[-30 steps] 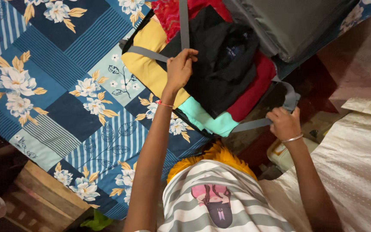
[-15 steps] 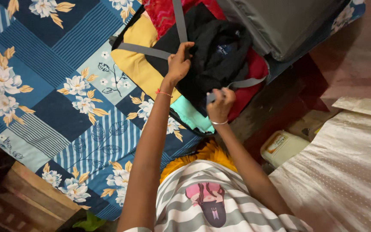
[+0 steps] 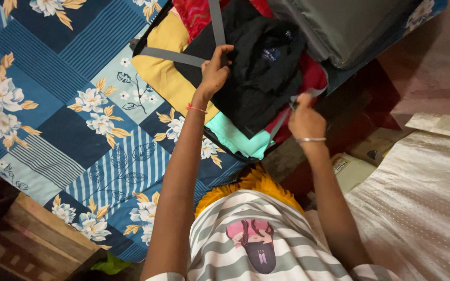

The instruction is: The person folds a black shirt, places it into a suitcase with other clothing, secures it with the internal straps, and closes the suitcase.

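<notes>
Drawn back rightward since half a second ago, right hand [image 3: 304, 120] pinches grey webbing strap [image 3: 282, 120] at open black suitcase's [image 3: 142, 35] near edge; left hand [image 3: 214, 70] grips crossing grey strap [image 3: 175, 56] atop folded black garment [image 3: 261, 67], buckle ends apart

An open suitcase [image 3: 147, 36] of folded clothes lies on the blue floral bedspread [image 3: 79, 119].
</notes>
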